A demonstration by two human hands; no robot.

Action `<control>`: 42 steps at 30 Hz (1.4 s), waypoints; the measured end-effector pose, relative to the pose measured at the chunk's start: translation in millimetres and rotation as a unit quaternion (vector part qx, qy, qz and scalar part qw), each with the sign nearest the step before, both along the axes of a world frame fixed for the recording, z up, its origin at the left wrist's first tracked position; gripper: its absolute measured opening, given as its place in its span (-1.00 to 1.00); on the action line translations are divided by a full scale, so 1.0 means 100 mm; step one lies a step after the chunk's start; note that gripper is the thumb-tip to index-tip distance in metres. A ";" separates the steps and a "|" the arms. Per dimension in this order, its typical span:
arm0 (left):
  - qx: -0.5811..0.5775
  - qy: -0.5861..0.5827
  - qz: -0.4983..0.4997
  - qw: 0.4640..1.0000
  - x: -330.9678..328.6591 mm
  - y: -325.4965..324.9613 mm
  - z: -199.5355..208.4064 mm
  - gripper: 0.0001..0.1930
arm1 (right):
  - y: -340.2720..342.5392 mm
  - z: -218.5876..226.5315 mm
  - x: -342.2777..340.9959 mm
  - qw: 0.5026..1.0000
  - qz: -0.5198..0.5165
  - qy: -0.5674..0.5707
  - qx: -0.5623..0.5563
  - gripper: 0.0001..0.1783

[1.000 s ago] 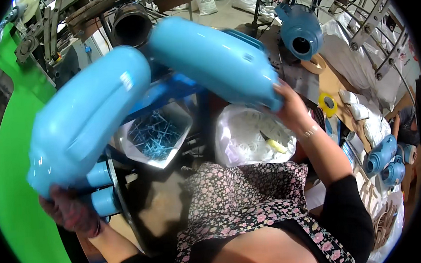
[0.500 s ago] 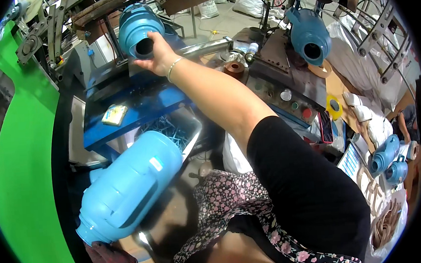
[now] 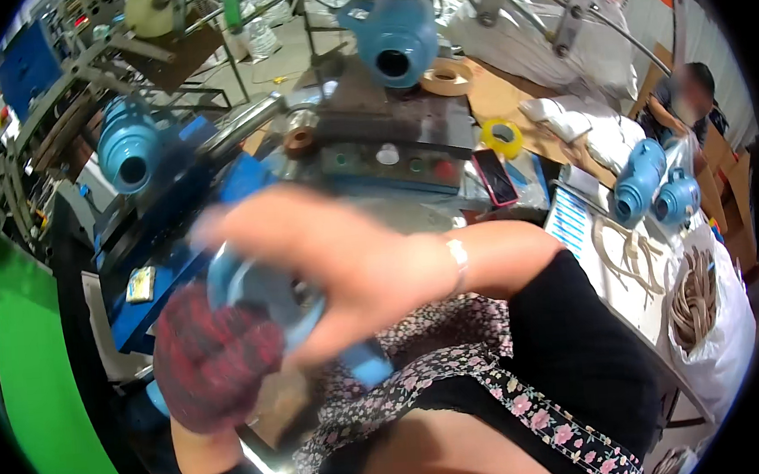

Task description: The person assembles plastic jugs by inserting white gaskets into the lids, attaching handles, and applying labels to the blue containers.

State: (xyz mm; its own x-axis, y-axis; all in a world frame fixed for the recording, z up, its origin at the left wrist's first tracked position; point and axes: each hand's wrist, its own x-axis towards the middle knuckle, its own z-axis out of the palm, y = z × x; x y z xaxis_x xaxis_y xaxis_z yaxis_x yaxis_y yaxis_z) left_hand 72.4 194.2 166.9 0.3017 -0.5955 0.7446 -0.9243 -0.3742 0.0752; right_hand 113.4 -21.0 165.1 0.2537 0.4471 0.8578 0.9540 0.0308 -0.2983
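My left hand [image 3: 217, 355], in a dark red and black knitted glove, is wrapped round the side of a light blue plastic flask body [image 3: 270, 289] in front of my chest. The flask's round opening faces up toward me. My bare right hand [image 3: 337, 255], a bracelet at its wrist, lies across the flask's rim. Its thumb is apart from its fingers, but motion blurs them, so I cannot tell whether they grip. A blue projecting piece [image 3: 366, 365] shows below the right hand, and much of the flask is hidden behind both hands.
A blue flask [image 3: 129, 148] sits on the left machine, another [image 3: 394, 41] on the machine ahead. Two blue flasks [image 3: 641, 182] stand at the right, near a seated person [image 3: 680, 101]. Around them are yellow tape [image 3: 502, 138], a phone [image 3: 494, 178] and a green panel [image 3: 27, 363].
My right hand has left the flask on the left machine and come back to the one in my left hand. That flask has turned, its opening now upward. The view has swung right.
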 end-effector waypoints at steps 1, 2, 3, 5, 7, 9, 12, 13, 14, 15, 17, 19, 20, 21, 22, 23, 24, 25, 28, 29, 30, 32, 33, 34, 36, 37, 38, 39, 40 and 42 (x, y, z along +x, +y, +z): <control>-0.093 0.060 -0.086 0.990 0.16 -0.18 -0.02 -0.64 | -0.41 0.05 -0.08 0.989 -0.145 -0.010 0.000 -0.03; -0.179 0.107 -0.174 0.962 0.33 -0.35 -0.04 -0.63 | -0.84 -0.11 -0.23 0.970 -0.173 0.146 0.083 -0.02; -0.183 0.112 -0.095 0.972 0.37 -0.40 0.06 -0.69 | -1.26 -0.22 -0.41 0.920 -0.181 0.291 0.190 -0.01; -0.346 0.268 -0.065 0.897 0.50 -0.50 -0.04 -0.75 | -2.08 -0.59 -0.87 0.854 -0.234 0.232 0.402 -0.08; -0.306 0.281 -0.017 0.909 0.76 -0.84 -0.05 -0.75 | -2.63 -0.92 -1.64 0.776 -0.343 0.278 0.451 -0.10; -0.217 0.328 0.028 0.919 0.99 -1.26 0.08 -0.70 | -2.85 -1.31 -2.33 0.676 -0.346 0.478 0.441 -0.10; -0.108 0.269 0.056 0.955 1.85 -2.15 -0.09 -0.60 | -2.65 -1.84 -2.81 0.526 -0.190 0.677 0.478 -0.09; -0.048 0.300 0.108 0.947 2.00 -2.41 -0.06 -0.49 | -2.57 -1.93 -2.78 0.544 -0.146 0.657 0.500 -0.08; 0.009 0.328 0.161 0.931 2.09 -2.60 -0.05 -0.39 | -2.52 -1.99 -2.74 0.566 -0.118 0.633 0.514 -0.06; -0.025 0.283 0.198 0.938 2.31 -2.66 -0.27 -0.37 | -2.50 -2.04 -2.70 0.587 -0.112 0.615 0.515 -0.05; -0.014 0.251 0.204 0.946 2.11 -2.76 -0.27 -0.28 | -2.67 -2.21 -2.73 0.623 -0.181 0.571 0.503 -0.06; -0.032 0.313 0.206 0.927 1.68 -2.38 -0.22 -0.30 | -2.76 -1.99 -2.64 0.634 -0.209 0.570 0.479 -0.07; -0.062 0.274 0.197 0.939 1.45 -2.07 -0.31 -0.48 | -2.80 -1.87 -2.60 0.640 -0.223 0.568 0.467 -0.08; -0.152 0.298 0.106 0.936 1.26 -1.65 -0.44 -0.66 | -2.83 -1.71 -2.56 0.628 -0.239 0.570 0.473 -0.11; -0.169 0.240 0.109 0.950 1.10 -1.20 -0.53 -0.72 | -3.01 -1.82 -2.51 0.638 -0.290 0.542 0.463 -0.14; -0.187 0.184 0.115 0.958 0.98 -0.74 -0.66 -0.72 | -3.11 -1.78 -2.44 0.647 -0.288 0.540 0.455 -0.18; -0.293 0.236 0.198 0.905 0.71 -0.35 -0.56 -0.72 | -3.18 -1.79 -2.25 0.656 -0.288 0.550 0.428 -0.26; -0.410 0.281 0.259 0.828 0.45 0.04 -0.49 -0.66 | -3.10 -1.72 -1.94 0.659 -0.294 0.548 0.423 -0.33; -0.294 0.248 0.306 0.871 -0.28 0.91 -0.21 -0.58 | -2.23 -1.56 -0.85 0.659 -0.197 0.575 0.442 -0.57; -0.200 0.275 0.318 0.885 -0.48 0.78 -0.14 -0.57 | -1.88 -1.58 -0.55 0.662 -0.144 0.583 0.448 -0.56; -0.167 0.217 0.355 0.894 -0.57 0.69 -0.20 -0.54 | -1.58 -1.48 -0.32 0.642 -0.016 0.616 0.456 -0.55; -0.154 0.192 0.344 0.906 -0.73 0.56 -0.25 -0.51 | -1.01 -1.12 0.07 0.596 -0.008 0.610 0.522 -0.53; -0.134 0.208 0.298 0.922 -0.81 0.57 -0.16 -0.52 | -0.78 -0.99 0.25 0.589 0.008 0.609 0.531 -0.52; -0.114 0.227 0.249 0.935 -0.91 0.55 -0.03 -0.52 | -0.55 -0.85 0.41 0.583 0.025 0.606 0.540 -0.51; -0.057 0.275 0.189 0.941 -0.95 0.36 0.11 -0.54 | -0.49 -0.65 0.88 0.580 -0.011 0.607 0.543 -0.48; -0.012 0.289 0.201 0.936 -1.03 0.25 0.22 -0.55 | -0.57 -0.53 1.12 0.568 -0.041 0.607 0.555 -0.45; 0.269 0.328 0.314 0.849 -1.16 0.80 -0.03 -0.61 | -0.68 -0.39 1.37 0.556 -0.074 0.605 0.565 -0.43; 0.271 0.326 0.322 0.846 -1.30 0.84 -0.03 -0.61 | -0.80 -0.29 1.57 0.556 -0.089 0.598 0.570 -0.40; 0.242 0.369 0.401 0.803 -1.38 0.85 -0.06 -0.62 | -0.95 -0.21 1.79 0.556 -0.110 0.590 0.575 -0.38; 0.184 0.442 0.520 0.707 -1.34 0.84 -0.18 -0.61 | -1.29 -0.16 1.90 0.573 -0.136 0.574 0.569 -0.33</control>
